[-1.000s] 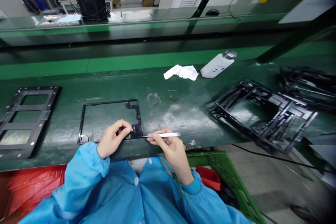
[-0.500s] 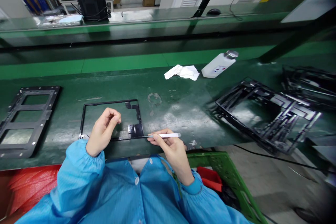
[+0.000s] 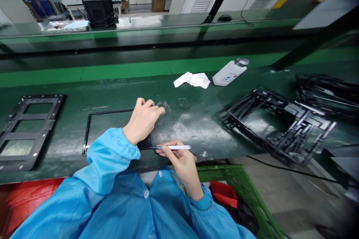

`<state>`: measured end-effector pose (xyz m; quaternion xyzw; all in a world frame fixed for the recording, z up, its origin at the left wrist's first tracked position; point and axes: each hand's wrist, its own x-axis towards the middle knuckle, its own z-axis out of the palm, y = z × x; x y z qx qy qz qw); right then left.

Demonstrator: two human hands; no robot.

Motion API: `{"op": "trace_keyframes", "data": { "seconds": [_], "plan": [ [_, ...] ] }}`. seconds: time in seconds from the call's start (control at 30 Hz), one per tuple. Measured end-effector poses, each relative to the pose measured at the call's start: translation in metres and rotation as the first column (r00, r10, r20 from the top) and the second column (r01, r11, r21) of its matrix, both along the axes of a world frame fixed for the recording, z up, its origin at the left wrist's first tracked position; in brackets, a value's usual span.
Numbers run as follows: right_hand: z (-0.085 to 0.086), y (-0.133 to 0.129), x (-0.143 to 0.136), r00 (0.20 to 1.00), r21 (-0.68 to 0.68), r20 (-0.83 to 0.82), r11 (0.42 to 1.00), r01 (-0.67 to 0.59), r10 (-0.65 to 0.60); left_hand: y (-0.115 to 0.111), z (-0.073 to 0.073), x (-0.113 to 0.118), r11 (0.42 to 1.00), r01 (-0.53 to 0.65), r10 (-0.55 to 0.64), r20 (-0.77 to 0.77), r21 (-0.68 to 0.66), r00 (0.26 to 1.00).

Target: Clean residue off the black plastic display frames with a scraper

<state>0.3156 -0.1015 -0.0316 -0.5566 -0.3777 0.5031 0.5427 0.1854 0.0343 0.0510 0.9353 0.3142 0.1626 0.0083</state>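
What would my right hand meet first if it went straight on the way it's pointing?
Most likely the near right corner of the black frame, just ahead of the white-handled tool in your right hand; whether the tip touches it is unclear.

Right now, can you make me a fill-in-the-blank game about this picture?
1. The tool is in the person's ____ hand.
2. The thin frame by the left hand is ____.
3. The big crate is ____.
4. In the picture, the wipes lie to the ____ of the bottle.

Missing words: right; black; green; left.
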Motion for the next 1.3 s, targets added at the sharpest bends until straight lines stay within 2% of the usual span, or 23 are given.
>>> {"op": "trace_keyframes", "data": {
  "seconds": [0.1,0.2,0.37,0.47,0.53,0.6,0.7,0.83,0.9,0.97,1.07,1.3],
  "plan": [
    [0.0,0.0,0.0,1.0,-0.004,-0.01,1.0,-0.004,0.004,0.003,-0.003,-0.002,0.998,0.033,-0.032,0.017,-0.046,0.999],
    [-0.001,0.0,0.0,1.0,0.0,-0.004,1.0,-0.004,0.004,0.0,0.001,-0.014,0.997,-0.027,0.033,0.085,-0.073,0.996],
    [-0.001,-0.002,-0.001,1.0,0.004,0.018,1.0,0.0,0.0,-0.017,0.007,-0.063,0.984,-0.159,0.168,0.105,-0.085,0.98],
    [0.003,-0.003,-0.002,1.0,-0.001,0.005,1.0,0.009,-0.009,-0.032,0.003,-0.092,0.963,-0.238,0.245,0.046,-0.123,0.969],
    [0.005,-0.002,-0.003,0.999,0.001,-0.024,1.0,0.021,-0.021,-0.041,-0.002,-0.098,0.953,-0.273,0.277,0.011,-0.135,0.961],
    [0.007,-0.003,-0.003,0.995,0.014,-0.071,0.997,0.07,-0.069,-0.046,-0.006,-0.092,0.952,-0.274,0.275,-0.006,-0.137,0.961],
    [0.006,-0.004,0.003,0.965,0.051,-0.145,0.972,0.228,-0.219,-0.045,-0.013,-0.06,0.969,-0.199,0.202,0.003,-0.146,0.979],
    [0.003,-0.007,0.022,0.874,0.109,-0.204,0.877,0.468,-0.441,-0.032,-0.027,-0.008,0.981,-0.082,0.087,0.019,-0.173,0.996],
    [0.002,-0.008,0.032,0.832,0.123,-0.222,0.831,0.542,-0.509,-0.025,-0.035,0.012,0.977,-0.06,0.068,0.033,-0.205,0.997],
    [0.002,-0.009,0.04,0.81,0.123,-0.232,0.81,0.573,-0.538,-0.018,-0.041,0.026,0.967,-0.052,0.068,0.054,-0.25,0.996],
    [0.002,-0.011,0.044,0.81,0.116,-0.238,0.812,0.572,-0.537,-0.01,-0.049,0.038,0.952,-0.057,0.083,0.076,-0.302,0.994],
    [0.002,-0.013,0.047,0.821,0.111,-0.275,0.832,0.544,-0.5,-0.002,-0.061,0.046,0.898,-0.003,0.092,0.181,-0.44,0.979]
  ]
}}
